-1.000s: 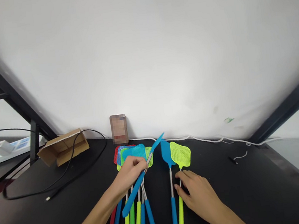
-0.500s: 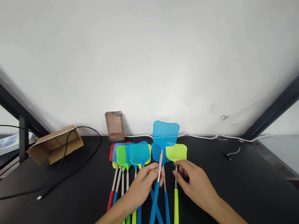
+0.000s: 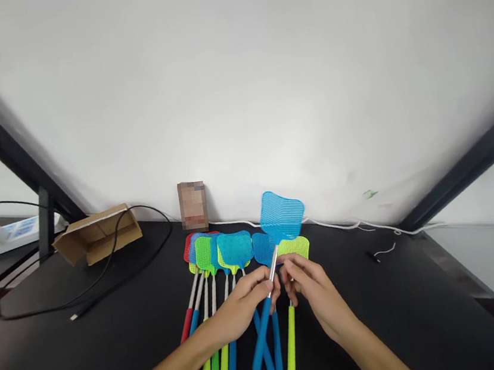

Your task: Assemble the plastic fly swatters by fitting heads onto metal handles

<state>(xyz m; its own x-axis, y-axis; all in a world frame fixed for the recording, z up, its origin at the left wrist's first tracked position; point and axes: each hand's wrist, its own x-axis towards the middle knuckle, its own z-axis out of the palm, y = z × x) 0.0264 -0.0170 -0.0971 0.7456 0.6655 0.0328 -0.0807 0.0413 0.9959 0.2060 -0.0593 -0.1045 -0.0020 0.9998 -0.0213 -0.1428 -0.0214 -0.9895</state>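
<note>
A blue fly swatter [image 3: 262, 338] is tilted up in front of me, its mesh head toward the wall. My left hand [image 3: 247, 302] is closed round its metal shaft, just above the blue grip. Close beside the shaft, my right hand [image 3: 314, 291] has its fingers curled together; whether they touch the shaft or pinch anything is hidden. Beneath my right hand lies a yellow-green fly swatter [image 3: 291, 341], its shaft partly covered. Another blue swatter [image 3: 277, 349] rests just left of it. Several more swatters, red, blue, green [image 3: 204, 253] and yellow-green, overlap in a row on the left.
The black table [image 3: 406, 309] meets a white wall. A pixelated box [image 3: 193, 206] leans there. To the left are an open cardboard box [image 3: 111, 231], a black cable [image 3: 102, 293] and a power strip [image 3: 22, 230]. A white cord [image 3: 337, 226] runs along the wall.
The held blue swatter has risen slightly and moved right with my left hand. My right hand has moved in toward its shaft, and the fingers have curled closer together.
</note>
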